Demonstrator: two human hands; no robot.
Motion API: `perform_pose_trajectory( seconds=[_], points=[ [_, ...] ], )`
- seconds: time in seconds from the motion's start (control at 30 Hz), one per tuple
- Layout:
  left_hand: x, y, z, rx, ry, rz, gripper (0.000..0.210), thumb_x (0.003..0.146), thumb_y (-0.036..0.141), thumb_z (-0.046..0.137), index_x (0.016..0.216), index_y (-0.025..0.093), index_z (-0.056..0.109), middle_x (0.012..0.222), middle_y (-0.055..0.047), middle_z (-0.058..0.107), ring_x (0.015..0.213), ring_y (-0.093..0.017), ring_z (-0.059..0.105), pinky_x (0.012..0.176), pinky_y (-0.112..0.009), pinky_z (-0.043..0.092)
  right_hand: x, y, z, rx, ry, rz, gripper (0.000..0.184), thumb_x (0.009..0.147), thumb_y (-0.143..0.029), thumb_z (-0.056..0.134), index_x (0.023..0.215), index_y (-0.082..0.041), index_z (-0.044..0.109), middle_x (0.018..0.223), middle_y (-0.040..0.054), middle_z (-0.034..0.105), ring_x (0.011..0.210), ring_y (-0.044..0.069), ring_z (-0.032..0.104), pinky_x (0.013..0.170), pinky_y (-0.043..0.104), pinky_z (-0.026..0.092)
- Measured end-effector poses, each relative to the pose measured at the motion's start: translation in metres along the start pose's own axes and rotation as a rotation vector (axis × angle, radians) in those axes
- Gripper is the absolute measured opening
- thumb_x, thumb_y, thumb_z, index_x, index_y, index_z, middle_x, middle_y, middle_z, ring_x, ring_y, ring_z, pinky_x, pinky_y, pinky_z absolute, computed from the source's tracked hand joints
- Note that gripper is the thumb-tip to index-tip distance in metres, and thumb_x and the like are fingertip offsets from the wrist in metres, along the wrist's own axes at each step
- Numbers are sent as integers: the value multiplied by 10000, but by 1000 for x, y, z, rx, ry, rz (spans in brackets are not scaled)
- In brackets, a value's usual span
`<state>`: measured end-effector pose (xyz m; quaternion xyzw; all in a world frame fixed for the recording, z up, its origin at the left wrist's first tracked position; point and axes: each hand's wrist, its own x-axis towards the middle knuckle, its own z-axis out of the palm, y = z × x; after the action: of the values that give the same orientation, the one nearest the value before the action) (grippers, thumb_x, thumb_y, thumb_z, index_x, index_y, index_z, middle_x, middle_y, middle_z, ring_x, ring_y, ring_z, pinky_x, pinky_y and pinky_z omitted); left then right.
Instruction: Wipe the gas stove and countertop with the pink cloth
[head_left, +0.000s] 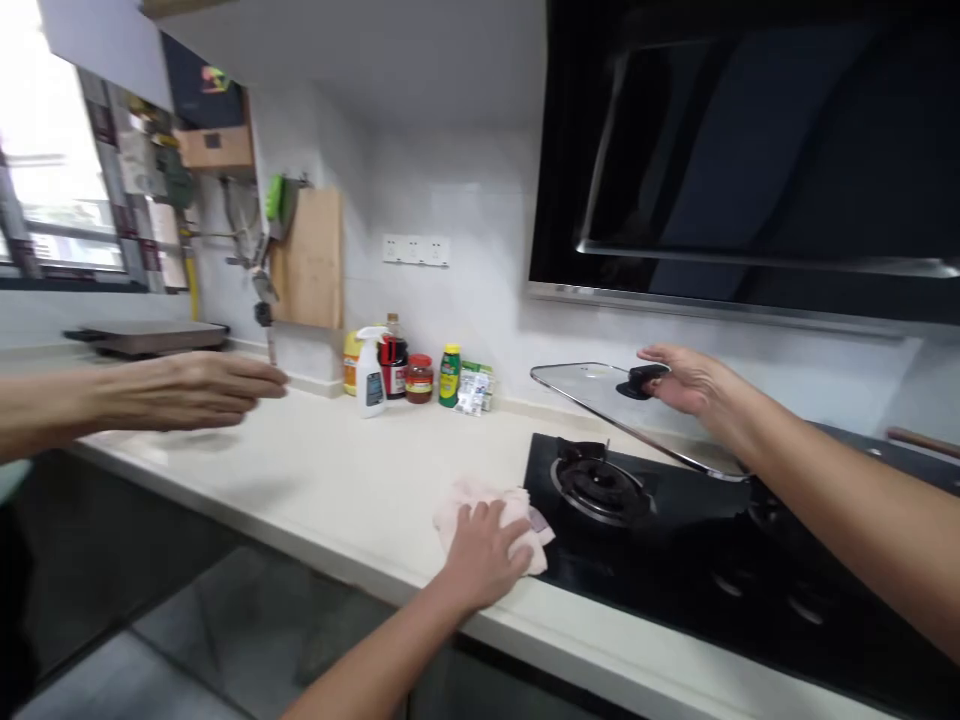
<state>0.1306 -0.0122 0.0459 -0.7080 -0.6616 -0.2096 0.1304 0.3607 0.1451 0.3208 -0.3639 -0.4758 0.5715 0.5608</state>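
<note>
My left hand (487,555) presses down on a pale pink cloth (466,500) at the counter's edge beside the stove, its fingers bent over the fabric. One corner of the cloth laps onto the black stove top. In my right hand (686,378) is a glass pan lid (585,382), gripped by its black knob (637,382). The lid hangs tilted above the gas stove (637,570), clear of the near burner (600,485).
At the left another person's hand (202,390) reaches over the counter (300,470). Along the back wall stand a spray bottle (370,375), a dark sauce bottle (394,360), a red-lidded jar (419,380) and a green bottle (449,376). A range hood (735,180) overhangs the stove.
</note>
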Motion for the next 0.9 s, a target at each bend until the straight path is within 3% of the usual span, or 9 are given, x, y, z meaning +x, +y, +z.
perform_pose_trajectory(
  seconds=[0.23,0.43,0.6,0.73,0.9],
  points=[
    [-5,-3,5,-96,-22,-9,430,986,570,437,1319,414,659,1354,-79,586,1184,-331,522,1062,-597,365,-32,39,122,-18,-188,83,199,854,-78,608,884,-223,476,811,6,487,677,135,504,575,246,528],
    [-7,-4,8,-172,-50,-29,493,978,616,409,1341,380,643,1419,-86,543,1264,-356,470,1087,-601,343,-61,61,202,-44,-378,109,173,848,-90,616,860,-209,491,766,-2,495,665,128,504,604,234,502],
    [-9,-5,9,-137,-49,-1,523,965,645,398,1194,291,708,1282,-120,602,1150,-358,531,1003,-551,413,-78,70,242,-84,-484,131,95,880,-129,584,833,-189,527,737,3,511,646,127,493,613,244,495],
    [-9,-5,7,-122,-42,38,491,975,591,409,1199,261,695,1349,-138,595,1134,-351,549,962,-520,437,-89,72,267,-84,-557,116,88,894,-151,611,848,-189,548,743,-6,528,660,120,513,623,231,503],
    [-5,-3,7,-135,-92,38,487,976,591,395,1248,293,667,1480,-121,517,1204,-369,524,990,-582,421,-107,69,292,-132,-731,140,78,955,-180,594,878,-170,587,788,38,606,736,147,613,709,267,559]
  ],
)
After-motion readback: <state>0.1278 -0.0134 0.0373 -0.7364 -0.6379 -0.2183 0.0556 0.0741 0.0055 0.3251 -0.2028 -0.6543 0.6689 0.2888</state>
